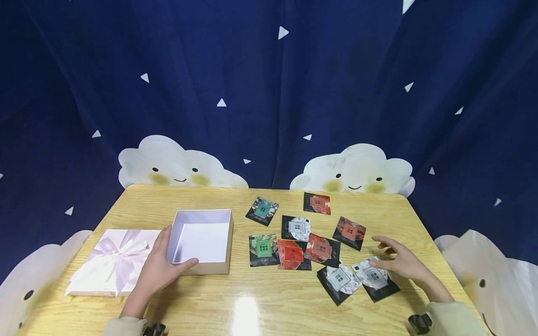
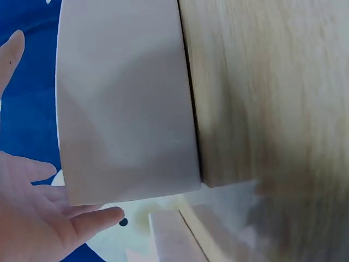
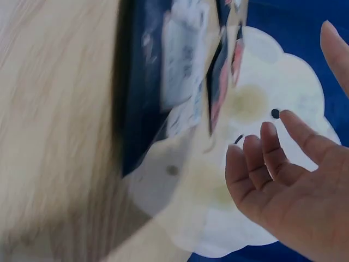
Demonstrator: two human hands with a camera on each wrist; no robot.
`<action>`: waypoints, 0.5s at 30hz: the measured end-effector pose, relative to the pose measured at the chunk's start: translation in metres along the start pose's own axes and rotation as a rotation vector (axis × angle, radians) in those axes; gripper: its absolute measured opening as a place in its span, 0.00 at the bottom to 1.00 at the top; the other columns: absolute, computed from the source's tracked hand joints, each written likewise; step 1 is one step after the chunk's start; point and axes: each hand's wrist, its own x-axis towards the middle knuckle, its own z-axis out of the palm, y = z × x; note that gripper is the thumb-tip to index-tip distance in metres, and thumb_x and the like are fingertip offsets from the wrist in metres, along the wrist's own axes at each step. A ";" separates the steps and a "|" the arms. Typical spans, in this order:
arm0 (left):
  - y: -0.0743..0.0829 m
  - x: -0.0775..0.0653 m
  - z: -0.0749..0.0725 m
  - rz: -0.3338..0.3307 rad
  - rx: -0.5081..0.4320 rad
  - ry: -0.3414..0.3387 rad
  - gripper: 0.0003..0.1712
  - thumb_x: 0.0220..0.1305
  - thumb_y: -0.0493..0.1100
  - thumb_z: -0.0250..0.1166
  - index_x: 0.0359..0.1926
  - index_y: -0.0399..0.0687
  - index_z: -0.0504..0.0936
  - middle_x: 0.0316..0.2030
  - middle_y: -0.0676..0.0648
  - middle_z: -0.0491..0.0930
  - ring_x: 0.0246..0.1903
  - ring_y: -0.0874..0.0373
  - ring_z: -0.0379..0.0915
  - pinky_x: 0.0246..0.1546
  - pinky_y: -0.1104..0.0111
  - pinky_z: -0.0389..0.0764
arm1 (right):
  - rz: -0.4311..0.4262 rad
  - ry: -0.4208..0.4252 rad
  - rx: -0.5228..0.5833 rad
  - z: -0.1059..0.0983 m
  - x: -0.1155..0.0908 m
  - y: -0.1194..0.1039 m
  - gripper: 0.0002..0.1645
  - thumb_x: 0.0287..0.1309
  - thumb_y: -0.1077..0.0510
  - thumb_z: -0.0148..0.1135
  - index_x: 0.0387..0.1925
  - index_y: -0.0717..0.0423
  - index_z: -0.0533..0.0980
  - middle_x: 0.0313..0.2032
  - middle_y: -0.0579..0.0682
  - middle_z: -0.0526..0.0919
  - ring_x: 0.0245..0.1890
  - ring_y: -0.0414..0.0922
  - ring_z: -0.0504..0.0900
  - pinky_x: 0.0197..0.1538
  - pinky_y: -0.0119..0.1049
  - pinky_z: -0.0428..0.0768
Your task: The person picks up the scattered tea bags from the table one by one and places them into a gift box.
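Note:
My left hand rests against the left side and near corner of an open pale box, its thumb by the front wall. In the left wrist view the fingers lie spread beside the box wall. Over at the right, my right hand hovers with loosely bent fingers above a black and white-grey sachet. Nothing shows between those fingers in the right wrist view, where the hand stands apart from the blurred sachet. A second black and white-grey sachet lies just left of it.
Left of the box lies a lid with a pale ribbon bow. Several more flat sachets are spread over the wooden table: a green one, a teal one, a red one. A dark blue curtain hangs behind.

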 end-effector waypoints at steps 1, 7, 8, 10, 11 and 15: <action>-0.001 0.000 0.001 0.001 -0.016 -0.003 0.64 0.40 0.57 0.73 0.67 0.29 0.46 0.63 0.27 0.51 0.59 0.31 0.51 0.53 0.40 0.58 | -0.001 -0.012 0.008 -0.001 0.000 0.003 0.41 0.48 0.57 0.68 0.60 0.70 0.60 0.48 0.66 0.68 0.41 0.55 0.70 0.36 0.41 0.73; -0.004 0.002 0.002 -0.023 -0.059 -0.014 0.64 0.38 0.55 0.75 0.66 0.29 0.48 0.59 0.28 0.58 0.55 0.33 0.59 0.50 0.41 0.63 | -0.043 -0.118 0.012 -0.008 0.000 0.021 0.41 0.45 0.59 0.70 0.58 0.71 0.62 0.49 0.65 0.67 0.44 0.55 0.68 0.40 0.43 0.73; -0.005 0.002 0.002 -0.033 -0.059 -0.022 0.65 0.38 0.55 0.75 0.66 0.28 0.47 0.60 0.27 0.57 0.55 0.32 0.58 0.50 0.41 0.63 | -0.053 -0.138 0.003 -0.009 0.000 0.023 0.42 0.44 0.59 0.70 0.58 0.71 0.62 0.49 0.65 0.66 0.45 0.55 0.67 0.41 0.45 0.72; -0.005 0.003 0.003 -0.041 -0.075 -0.028 0.65 0.37 0.54 0.76 0.66 0.29 0.47 0.59 0.27 0.57 0.55 0.32 0.58 0.50 0.41 0.63 | -0.044 -0.169 -0.026 -0.009 0.000 0.027 0.43 0.42 0.57 0.71 0.59 0.70 0.62 0.50 0.64 0.65 0.46 0.56 0.65 0.43 0.46 0.70; -0.006 0.003 0.003 -0.038 -0.081 -0.030 0.65 0.37 0.54 0.76 0.66 0.28 0.47 0.59 0.27 0.57 0.55 0.32 0.58 0.51 0.41 0.63 | -0.051 -0.185 -0.038 -0.009 0.000 0.029 0.44 0.42 0.57 0.72 0.59 0.70 0.62 0.50 0.65 0.64 0.47 0.56 0.64 0.43 0.47 0.70; -0.008 0.004 0.006 -0.033 -0.098 -0.033 0.64 0.35 0.53 0.77 0.65 0.26 0.49 0.58 0.27 0.58 0.55 0.33 0.58 0.52 0.42 0.61 | -0.084 -0.210 -0.093 -0.008 -0.001 0.034 0.44 0.39 0.55 0.73 0.57 0.69 0.64 0.50 0.63 0.64 0.47 0.56 0.63 0.42 0.45 0.67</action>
